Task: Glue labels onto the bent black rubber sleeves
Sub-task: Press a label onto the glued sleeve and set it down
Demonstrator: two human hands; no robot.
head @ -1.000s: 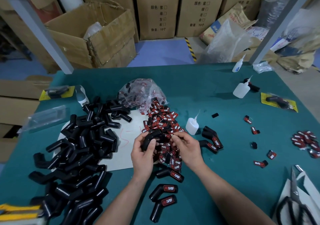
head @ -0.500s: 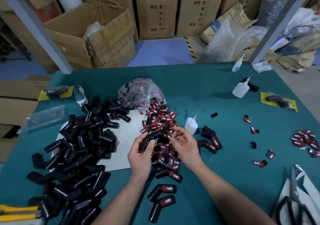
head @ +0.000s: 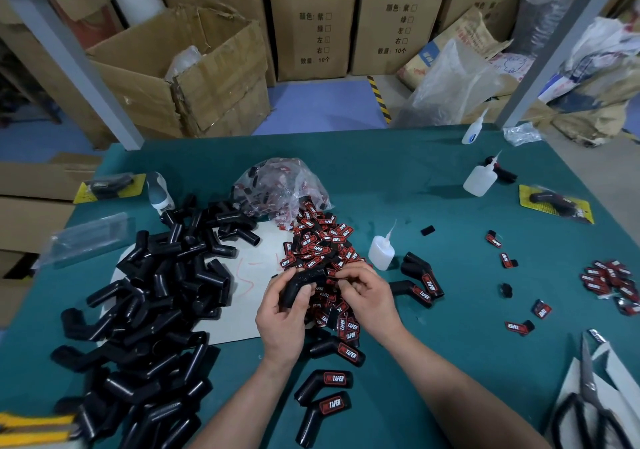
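Green-topped table (head: 381, 171), two grey posts (head: 69, 57), stacked cardboard boxes (head: 311, 26) on a blue floor (head: 322, 106) behind.

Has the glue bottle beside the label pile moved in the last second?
No. The glue bottle stands in the same spot, between the label pile and the two labelled sleeves on its right.

Big heap of bare, bent black sleeves (head: 138, 310) on the left, with red-and-black TAPER labels (head: 318, 251) piled mid-table. One bare sleeve (head: 301, 287) is held just over the labels. A few labelled sleeves (head: 325, 383) lie flat nearby.
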